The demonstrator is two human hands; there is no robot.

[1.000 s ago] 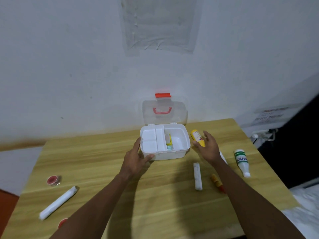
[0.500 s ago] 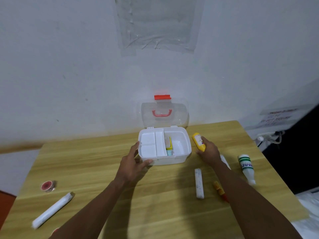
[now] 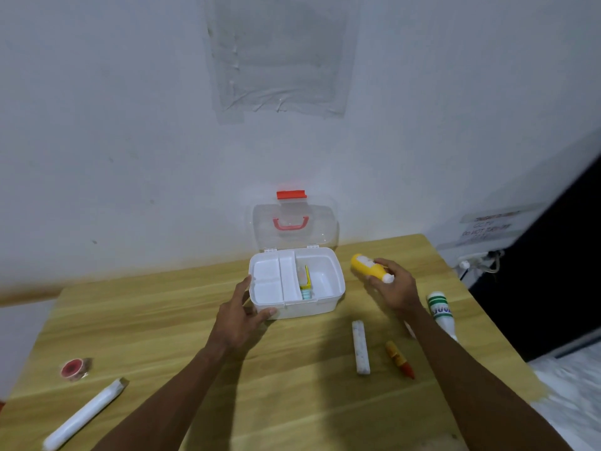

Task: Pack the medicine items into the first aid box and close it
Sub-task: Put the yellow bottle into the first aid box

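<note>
The white first aid box (image 3: 335,301) stands open near the wall, its clear lid (image 3: 294,227) upright with a red handle. A white divider tray fills its left half, and a small yellow and teal pack (image 3: 305,283) stands in the middle. My left hand (image 3: 242,315) grips the box's front left corner. My right hand (image 3: 392,286) holds a yellow bottle (image 3: 367,265) with a white cap, lifted just right of the box. On the table lie a white roll (image 3: 361,348), a yellow and red tube (image 3: 400,358) and a green and white bottle (image 3: 440,312).
At the wooden table's (image 3: 292,402) left side lie a red tape roll (image 3: 74,369) and a long white roll (image 3: 84,415). The wall runs right behind the box. The table's right edge drops off beside the green and white bottle, with a power strip (image 3: 478,260) beyond.
My right hand has closed on the yellow bottle and lifted it off the table, tilting it. My left hand stays on the box's corner.
</note>
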